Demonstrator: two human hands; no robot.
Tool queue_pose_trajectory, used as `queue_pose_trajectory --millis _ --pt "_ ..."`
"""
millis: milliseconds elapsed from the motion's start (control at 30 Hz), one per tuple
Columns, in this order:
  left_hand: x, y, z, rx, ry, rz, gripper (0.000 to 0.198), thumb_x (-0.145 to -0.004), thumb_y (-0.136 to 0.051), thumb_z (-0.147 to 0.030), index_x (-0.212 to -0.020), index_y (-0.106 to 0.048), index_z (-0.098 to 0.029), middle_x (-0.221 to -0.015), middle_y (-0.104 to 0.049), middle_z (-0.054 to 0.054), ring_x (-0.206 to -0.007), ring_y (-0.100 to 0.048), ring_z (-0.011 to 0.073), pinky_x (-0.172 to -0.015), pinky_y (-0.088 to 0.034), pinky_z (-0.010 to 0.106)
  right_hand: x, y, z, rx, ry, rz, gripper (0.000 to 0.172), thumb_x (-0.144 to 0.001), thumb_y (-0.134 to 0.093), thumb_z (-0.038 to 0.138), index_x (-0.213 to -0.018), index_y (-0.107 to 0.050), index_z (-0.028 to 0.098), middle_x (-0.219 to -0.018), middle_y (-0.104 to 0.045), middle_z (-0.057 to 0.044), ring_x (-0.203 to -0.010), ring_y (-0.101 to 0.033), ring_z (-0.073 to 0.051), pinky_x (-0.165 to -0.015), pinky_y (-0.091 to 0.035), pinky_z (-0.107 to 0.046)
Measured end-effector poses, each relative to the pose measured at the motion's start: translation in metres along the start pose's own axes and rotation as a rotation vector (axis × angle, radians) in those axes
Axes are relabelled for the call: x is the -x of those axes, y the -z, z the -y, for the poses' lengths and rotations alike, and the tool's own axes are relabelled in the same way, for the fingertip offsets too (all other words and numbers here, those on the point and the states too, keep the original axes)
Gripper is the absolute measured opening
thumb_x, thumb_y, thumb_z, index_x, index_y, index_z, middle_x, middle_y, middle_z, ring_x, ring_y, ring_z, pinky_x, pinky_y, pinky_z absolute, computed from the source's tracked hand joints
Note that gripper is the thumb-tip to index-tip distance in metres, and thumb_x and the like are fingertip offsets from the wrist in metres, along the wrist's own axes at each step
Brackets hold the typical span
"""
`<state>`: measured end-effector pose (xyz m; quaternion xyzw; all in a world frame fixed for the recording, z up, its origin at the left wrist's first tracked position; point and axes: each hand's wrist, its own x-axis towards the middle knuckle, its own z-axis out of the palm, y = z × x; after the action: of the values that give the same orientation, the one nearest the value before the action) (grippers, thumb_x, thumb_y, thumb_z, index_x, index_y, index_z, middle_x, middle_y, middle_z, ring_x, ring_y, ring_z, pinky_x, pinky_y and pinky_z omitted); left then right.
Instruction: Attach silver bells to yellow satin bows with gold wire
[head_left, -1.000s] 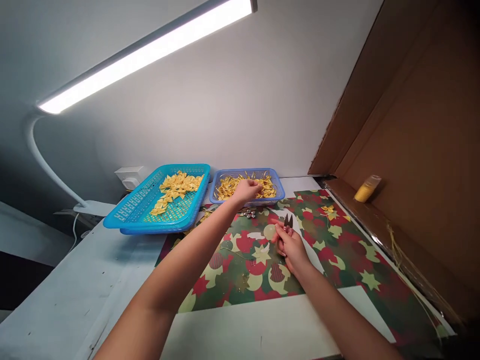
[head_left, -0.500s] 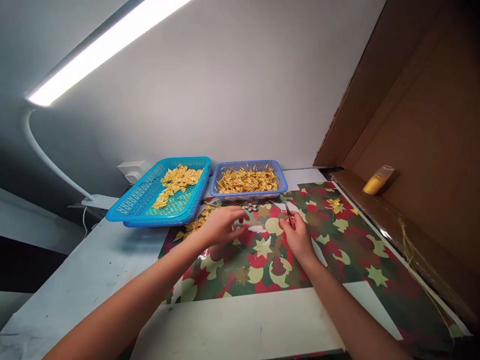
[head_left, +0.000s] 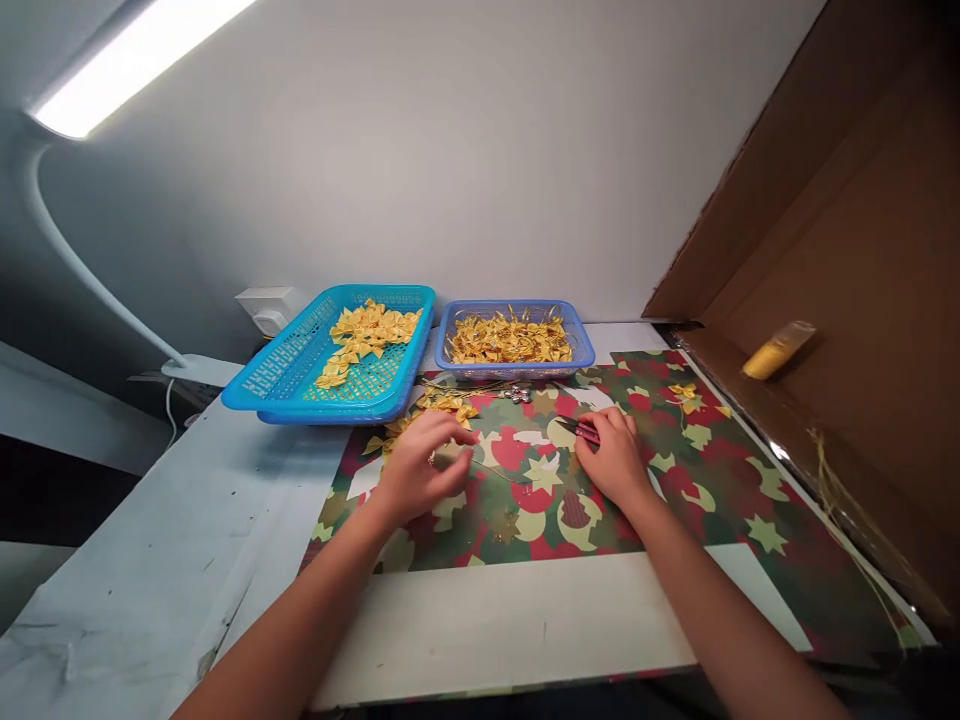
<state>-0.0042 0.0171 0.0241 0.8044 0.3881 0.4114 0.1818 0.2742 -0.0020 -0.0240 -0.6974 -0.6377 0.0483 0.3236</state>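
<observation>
Fingers of the left hand (head_left: 424, 470) are loosely bent, thumb and forefinger parted, over the patterned mat (head_left: 720, 540) near its left edge; they appear free of any grip. Just behind them, toward the mat's back left corner, lie loose yellow bows (head_left: 448, 402). The right hand (head_left: 613, 455) is wrapped around small scissors (head_left: 586, 433), whose blades point left, above the mat's middle. Small silver pieces (head_left: 517, 395) sit near the mat's back edge. Along the back edge of the worktop (head_left: 172, 545) stand a turquoise basket (head_left: 255, 398) holding pale yellow bows (head_left: 375, 328) and, to its right, a blue-violet basket (head_left: 586, 350) filled with bows on golden ties (head_left: 514, 340). Another yellow bow (head_left: 681, 392) lies toward the mat's back right corner.
</observation>
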Motion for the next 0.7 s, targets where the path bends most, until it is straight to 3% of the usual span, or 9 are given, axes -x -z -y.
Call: queue_pose_trajectory --millis 100,200,300,433,567,700 --pt "0.003 0.013 0.010 -0.019 0.113 -0.303 0.011 -0.082 -0.054 -0.021 -0.074 -0.061 -0.019 -0.068 -0.061 0.001 -0.063 -0.056 0.0143 -0.060 -0.045 0.026 0.004 0.003 0.015 0.005 0.059 0.030 0.021 -0.079 -0.053 0.019 -0.096 -0.065 0.016 -0.100 -0.060 -0.012 -0.097 -0.049 -0.030 -0.087 -0.041 -0.044" --pt "0.007 0.013 0.013 -0.024 0.154 -0.415 0.011 -0.082 -0.053 -0.021 -0.075 -0.060 -0.018 -0.067 -0.061 0.000 -0.060 -0.055 0.0130 -0.058 -0.045 0.025 0.006 0.004 0.052 -0.027 0.205 0.171 0.011 -0.081 -0.060 0.021 -0.090 -0.066 0.021 -0.095 -0.064 -0.006 -0.093 -0.053 -0.023 -0.085 -0.042 -0.035" --pt "0.011 0.006 0.007 -0.003 0.134 -0.388 0.009 -0.079 -0.056 -0.021 -0.072 -0.062 -0.018 -0.065 -0.062 -0.001 -0.057 -0.054 0.0119 -0.057 -0.045 0.024 0.002 -0.002 0.099 0.078 0.418 0.520 0.012 -0.085 -0.063 0.029 -0.093 -0.067 0.022 -0.098 -0.065 -0.005 -0.097 -0.053 -0.023 -0.084 -0.038 -0.036" --pt "0.011 0.002 -0.004 0.038 0.118 -0.333 0.011 -0.077 -0.056 -0.021 -0.069 -0.063 -0.017 -0.062 -0.062 -0.001 -0.053 -0.053 0.0114 -0.053 -0.043 0.023 -0.010 -0.020 0.140 0.146 0.415 0.610 0.005 -0.080 -0.070 0.021 -0.078 -0.068 0.017 -0.092 -0.068 -0.010 -0.096 -0.056 -0.027 -0.082 -0.036 -0.038" --pt "0.011 0.000 -0.006 0.092 0.139 -0.295 0.011 -0.076 -0.056 -0.020 -0.068 -0.062 -0.017 -0.061 -0.062 -0.001 -0.052 -0.052 0.0110 -0.053 -0.043 0.023 -0.014 -0.028 0.143 0.130 0.337 0.636 0.015 -0.080 -0.065 0.010 -0.066 -0.063 0.015 -0.082 -0.068 -0.011 -0.088 -0.058 -0.027 -0.080 -0.035 -0.039" --pt "0.010 -0.004 -0.001 0.155 0.220 -0.264 0.010 -0.078 -0.056 -0.021 -0.070 -0.062 -0.018 -0.064 -0.061 0.000 -0.056 -0.052 0.0119 -0.057 -0.043 0.024 -0.015 -0.020 0.125 -0.050 0.298 0.699 0.023 -0.081 -0.063 0.013 -0.059 -0.055 0.017 -0.071 -0.063 -0.004 -0.073 -0.055 -0.019 -0.073 -0.035 -0.032"
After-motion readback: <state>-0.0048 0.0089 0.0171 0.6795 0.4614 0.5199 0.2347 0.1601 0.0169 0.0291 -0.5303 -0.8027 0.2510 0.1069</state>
